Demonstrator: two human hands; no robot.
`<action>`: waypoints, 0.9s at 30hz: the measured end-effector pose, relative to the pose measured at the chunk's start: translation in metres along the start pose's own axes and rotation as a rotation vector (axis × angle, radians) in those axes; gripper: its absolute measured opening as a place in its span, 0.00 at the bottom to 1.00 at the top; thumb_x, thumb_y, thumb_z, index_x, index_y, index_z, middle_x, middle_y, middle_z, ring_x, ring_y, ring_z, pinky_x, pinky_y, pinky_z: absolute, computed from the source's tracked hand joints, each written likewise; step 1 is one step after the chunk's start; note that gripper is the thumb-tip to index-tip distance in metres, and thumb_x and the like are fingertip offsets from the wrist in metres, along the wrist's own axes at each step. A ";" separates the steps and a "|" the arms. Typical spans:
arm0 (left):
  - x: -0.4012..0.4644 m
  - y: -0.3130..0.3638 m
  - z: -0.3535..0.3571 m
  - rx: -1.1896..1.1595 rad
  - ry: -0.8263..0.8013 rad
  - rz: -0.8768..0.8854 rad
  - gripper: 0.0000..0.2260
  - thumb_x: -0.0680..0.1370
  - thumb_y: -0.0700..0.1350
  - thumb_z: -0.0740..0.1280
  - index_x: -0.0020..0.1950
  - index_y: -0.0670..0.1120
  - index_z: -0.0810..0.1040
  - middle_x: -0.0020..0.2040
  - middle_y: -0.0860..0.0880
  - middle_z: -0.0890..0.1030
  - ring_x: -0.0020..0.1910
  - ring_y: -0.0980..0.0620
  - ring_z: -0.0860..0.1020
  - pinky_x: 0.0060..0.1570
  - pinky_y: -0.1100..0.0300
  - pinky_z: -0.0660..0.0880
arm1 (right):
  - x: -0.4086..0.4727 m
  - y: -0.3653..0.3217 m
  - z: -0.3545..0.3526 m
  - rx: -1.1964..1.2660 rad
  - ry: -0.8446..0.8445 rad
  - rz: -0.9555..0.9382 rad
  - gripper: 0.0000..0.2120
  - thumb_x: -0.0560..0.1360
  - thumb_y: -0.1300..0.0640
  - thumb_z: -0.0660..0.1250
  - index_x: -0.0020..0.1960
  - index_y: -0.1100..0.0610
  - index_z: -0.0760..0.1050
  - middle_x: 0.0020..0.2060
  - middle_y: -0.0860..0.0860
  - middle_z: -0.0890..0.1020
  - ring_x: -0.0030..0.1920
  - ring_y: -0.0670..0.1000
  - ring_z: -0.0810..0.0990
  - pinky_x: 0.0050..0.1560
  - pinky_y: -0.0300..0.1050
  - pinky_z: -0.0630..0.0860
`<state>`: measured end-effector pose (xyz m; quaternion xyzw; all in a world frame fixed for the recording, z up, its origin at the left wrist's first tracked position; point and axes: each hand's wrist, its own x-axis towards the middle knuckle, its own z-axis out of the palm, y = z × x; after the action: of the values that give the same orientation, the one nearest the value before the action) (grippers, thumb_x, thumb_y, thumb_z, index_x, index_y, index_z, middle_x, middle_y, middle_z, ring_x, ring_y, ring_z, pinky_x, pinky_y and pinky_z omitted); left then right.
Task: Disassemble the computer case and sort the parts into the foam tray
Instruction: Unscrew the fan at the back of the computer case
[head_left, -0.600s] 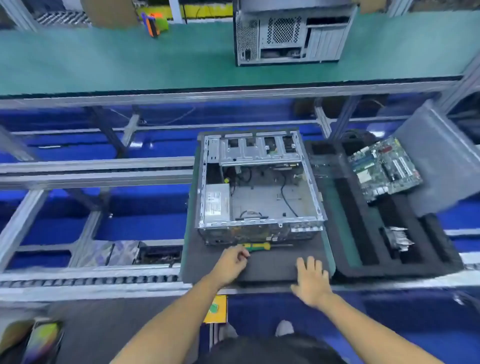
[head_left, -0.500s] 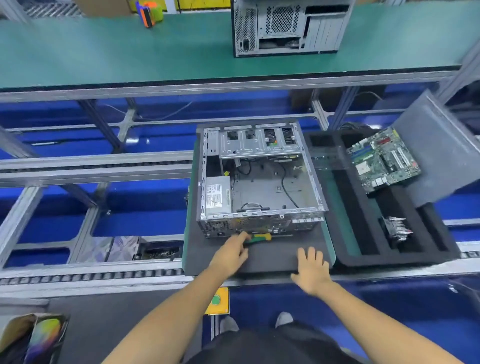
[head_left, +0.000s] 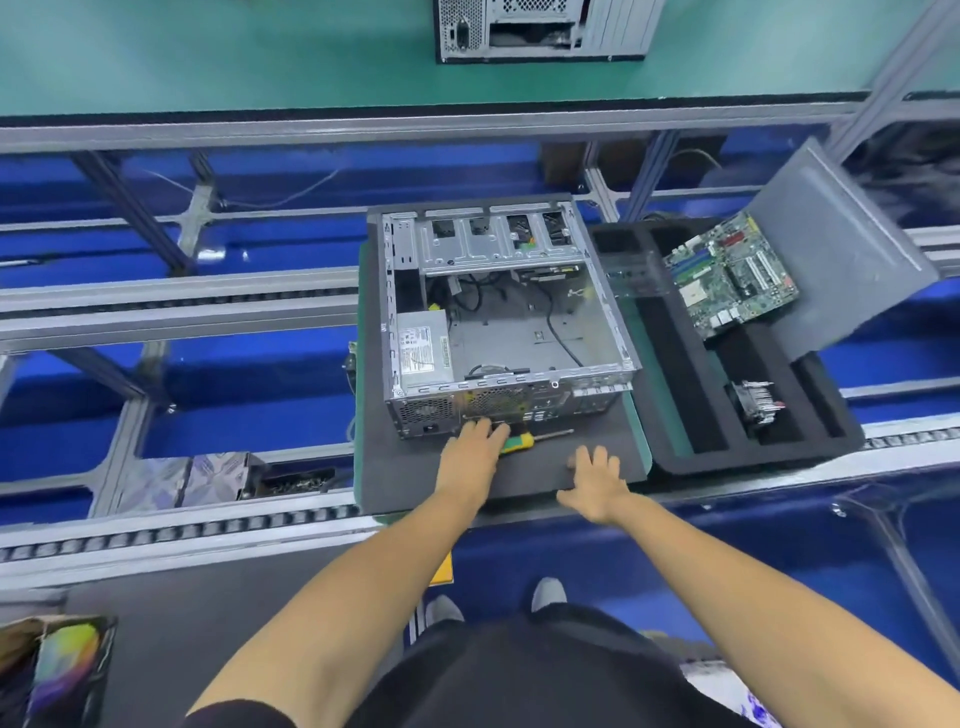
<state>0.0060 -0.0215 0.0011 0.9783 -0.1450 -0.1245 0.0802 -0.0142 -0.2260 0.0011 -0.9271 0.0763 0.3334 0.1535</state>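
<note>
Just under your left hand (head_left: 470, 452), on the dark mat (head_left: 597, 447) in front of the computer case (head_left: 511, 332), lies the screwdriver (head_left: 524, 441). Its yellow-and-green handle pokes out from beneath your fingers and its thin metal shaft runs off to the right, so the long axis lies across you, parallel to the near face of the case. Your left hand is plainly the nearer one: its fingers are draped over the handle end and reach up to the case's grille, but whether they have closed round the handle you cannot tell from here. Your right hand (head_left: 592, 480) rests flat and spread on the mat, holding nothing, just below the shaft's tip.

The case sits upright on the mat with its side open toward you. A silver power supply (head_left: 421, 351) remains at its left, loose black cables trail across the bare floor, and a drive cage spans the far end. To the right, the foam tray (head_left: 675, 447) already holds the motherboard (head_left: 732, 273), tilted across its far slots, and a heatsink (head_left: 756, 400) nearer you.
</note>
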 end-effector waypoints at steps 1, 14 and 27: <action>0.001 0.001 -0.003 -0.035 -0.010 -0.006 0.20 0.81 0.36 0.63 0.72 0.46 0.66 0.67 0.44 0.71 0.66 0.43 0.70 0.55 0.47 0.75 | 0.000 -0.004 0.001 0.092 -0.001 0.005 0.28 0.76 0.52 0.69 0.70 0.58 0.62 0.65 0.58 0.63 0.65 0.60 0.62 0.63 0.54 0.69; -0.025 0.022 -0.005 -1.047 -0.255 0.003 0.12 0.80 0.40 0.71 0.58 0.40 0.70 0.53 0.37 0.81 0.47 0.49 0.78 0.56 0.43 0.78 | -0.010 -0.046 0.012 1.183 0.099 0.207 0.14 0.83 0.57 0.54 0.48 0.57 0.77 0.41 0.54 0.79 0.41 0.53 0.77 0.43 0.46 0.75; 0.047 -0.021 -0.090 -0.379 0.305 0.466 0.17 0.74 0.51 0.78 0.59 0.50 0.79 0.60 0.50 0.75 0.57 0.51 0.71 0.49 0.60 0.67 | -0.056 -0.046 0.033 1.168 0.449 0.120 0.11 0.81 0.54 0.58 0.42 0.57 0.70 0.26 0.53 0.74 0.24 0.54 0.69 0.32 0.51 0.68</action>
<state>0.0790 -0.0046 0.0733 0.8937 -0.3255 0.0203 0.3080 -0.0658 -0.1692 0.0241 -0.7318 0.3283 0.0422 0.5958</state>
